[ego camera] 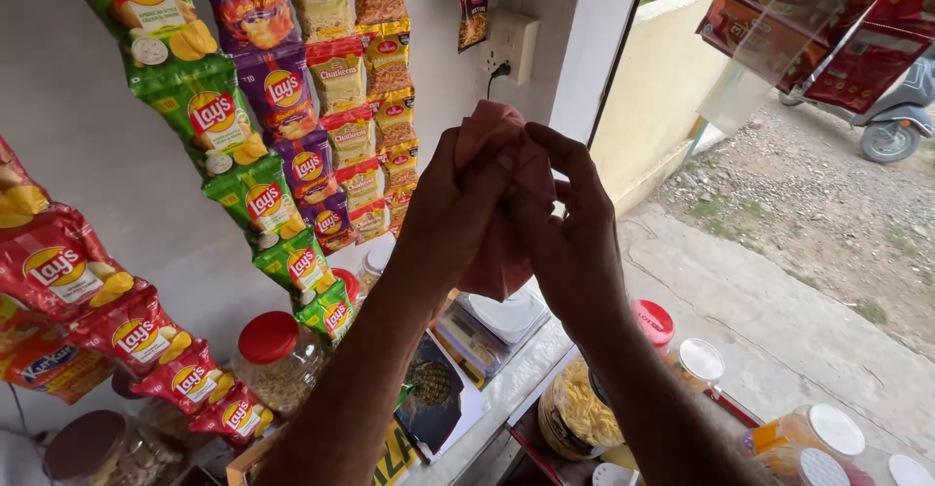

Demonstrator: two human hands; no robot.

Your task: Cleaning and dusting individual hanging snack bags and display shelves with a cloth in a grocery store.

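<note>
Your left hand (458, 208) and right hand (570, 233) pinch a pink plastic bag (502, 252) shut-fingered above the table's weighing scale (497, 320); a loosened grip could drop it onto the red-lidded jar (654, 322).

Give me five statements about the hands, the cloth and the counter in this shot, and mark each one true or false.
1. Both hands hold a pink cloth. True.
2. The left hand rests flat on the counter. False: it is raised, with its grip on the cloth.
3. A clear jar with a red lid stands below the hanging snack packets. True.
4. The right hand holds a snack packet. False: its fingers pinch the cloth.
5. A scooter stands outside. True.
</note>
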